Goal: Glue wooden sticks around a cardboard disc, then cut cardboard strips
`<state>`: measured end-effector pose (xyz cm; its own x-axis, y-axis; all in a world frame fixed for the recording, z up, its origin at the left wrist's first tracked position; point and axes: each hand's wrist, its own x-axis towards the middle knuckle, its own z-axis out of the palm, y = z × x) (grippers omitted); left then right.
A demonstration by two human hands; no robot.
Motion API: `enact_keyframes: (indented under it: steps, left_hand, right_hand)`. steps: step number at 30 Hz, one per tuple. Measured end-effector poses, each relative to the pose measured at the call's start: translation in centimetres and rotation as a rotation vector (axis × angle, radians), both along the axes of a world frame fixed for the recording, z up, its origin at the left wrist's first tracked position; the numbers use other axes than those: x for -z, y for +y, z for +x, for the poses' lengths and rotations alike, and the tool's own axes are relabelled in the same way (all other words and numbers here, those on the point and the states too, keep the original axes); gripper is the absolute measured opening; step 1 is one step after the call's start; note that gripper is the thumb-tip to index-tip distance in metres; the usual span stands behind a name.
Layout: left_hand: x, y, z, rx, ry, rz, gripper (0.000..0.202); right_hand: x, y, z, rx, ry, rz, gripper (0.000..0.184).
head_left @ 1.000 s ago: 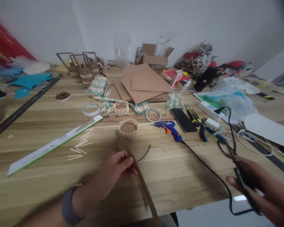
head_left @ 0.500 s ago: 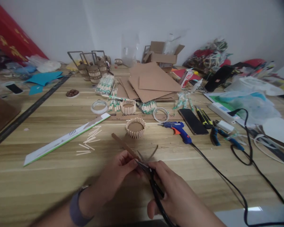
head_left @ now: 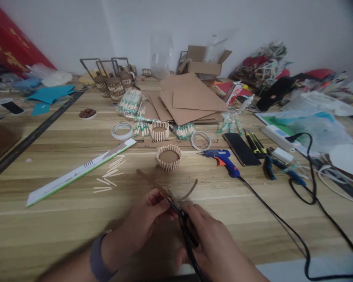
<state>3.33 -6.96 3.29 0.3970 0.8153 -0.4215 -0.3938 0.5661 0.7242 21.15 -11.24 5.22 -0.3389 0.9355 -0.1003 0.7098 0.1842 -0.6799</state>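
Observation:
Pinched in my left hand is a narrow brown cardboard strip that points away to the upper left. My right hand is closed around the black handles of a pair of scissors. Their blades meet the strip right beside my left fingertips, and a thin curled sliver sticks out beyond them to the right. Just past my hands stands a small round cardboard base ringed with short wooden sticks. A second stick-ringed piece sits behind it.
Loose sticks and a white ruler-like strip lie to the left. On the right are a blue glue gun with its cable, a phone, a utility knife and pliers. Cardboard sheets are stacked behind.
The scissors and my right hand have shifted slightly left, and the handles have come closer together. The view has moved a little. My left hand keeps hold of the strip.

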Motion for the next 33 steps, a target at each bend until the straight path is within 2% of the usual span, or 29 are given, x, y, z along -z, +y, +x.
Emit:
enact_keyframes:
  steps: [9,17,22,29,33]
  left_hand:
    - [0.1,-0.2,-0.2,0.004,-0.039,0.021,0.038]
    - [0.3,-0.4,-0.1,-0.002,-0.026,0.010,0.044]
    - [0.1,-0.5,0.0,-0.003,0.018,0.038,0.045]
    - [-0.3,-0.4,0.1,-0.013,0.057,0.139,0.042]
    - [-0.5,-0.4,0.2,-0.019,0.072,0.108,0.043]
  right_hand:
    - [0.5,-0.1,0.2,-0.015,-0.042,0.058,0.043]
    - [0.4,-0.1,0.0,0.014,-0.077,-0.012,0.045]
    - [0.4,-0.1,0.0,0.029,-0.032,-0.070,0.040]
    - [0.8,-0.3,0.7,0.042,0.058,-0.034,0.025]
    - [0.2,0.1,2.0,0.079,0.108,-0.061,0.034]
